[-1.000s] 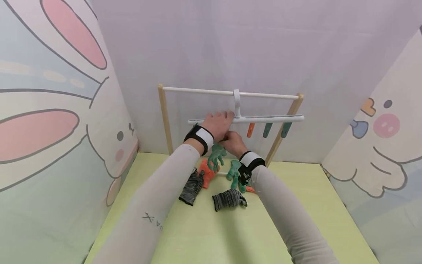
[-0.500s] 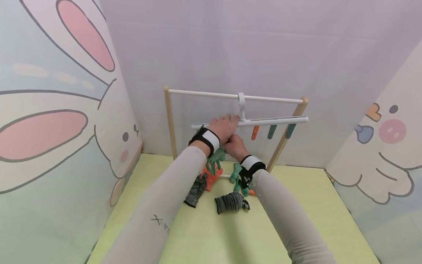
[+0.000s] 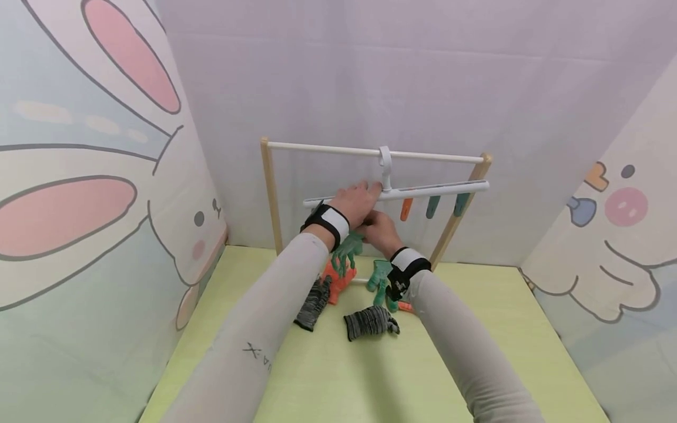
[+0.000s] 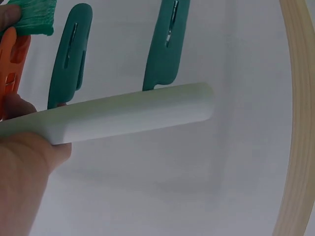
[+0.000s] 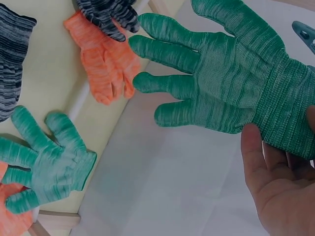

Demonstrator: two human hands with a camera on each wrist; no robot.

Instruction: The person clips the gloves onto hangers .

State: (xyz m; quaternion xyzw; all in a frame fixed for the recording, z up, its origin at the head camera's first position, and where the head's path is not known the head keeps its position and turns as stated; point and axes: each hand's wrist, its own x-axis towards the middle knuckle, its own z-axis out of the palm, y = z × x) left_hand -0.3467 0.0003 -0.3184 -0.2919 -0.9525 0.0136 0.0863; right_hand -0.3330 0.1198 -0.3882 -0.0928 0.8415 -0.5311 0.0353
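Observation:
My left hand (image 3: 357, 201) grips the left half of a white hanger bar (image 3: 439, 190), fingers curled round it. In the left wrist view an orange clip (image 4: 14, 61) sits right by these fingers, and two dark green clips (image 4: 71, 56) are fixed farther along the bar. Just below, my right hand (image 3: 382, 232) pinches the ribbed cuff of a green knitted glove (image 5: 231, 81), which hangs fingers down near the clips. The right wrist view shows the thumb at the cuff's edge; the other fingers are partly behind it.
The hanger hooks over a white rod (image 3: 328, 150) between wooden posts (image 3: 271, 194). An orange clip (image 3: 406, 209) and two green clips hang on its right half. On the yellow-green table (image 3: 465, 329) lie grey-black gloves (image 3: 370, 323), orange gloves (image 3: 336, 283) and a green glove (image 3: 378, 277).
The hanger bar has tilted, its left end lower and its right end higher. Both hands keep their holds, and the green glove stays in my right hand.

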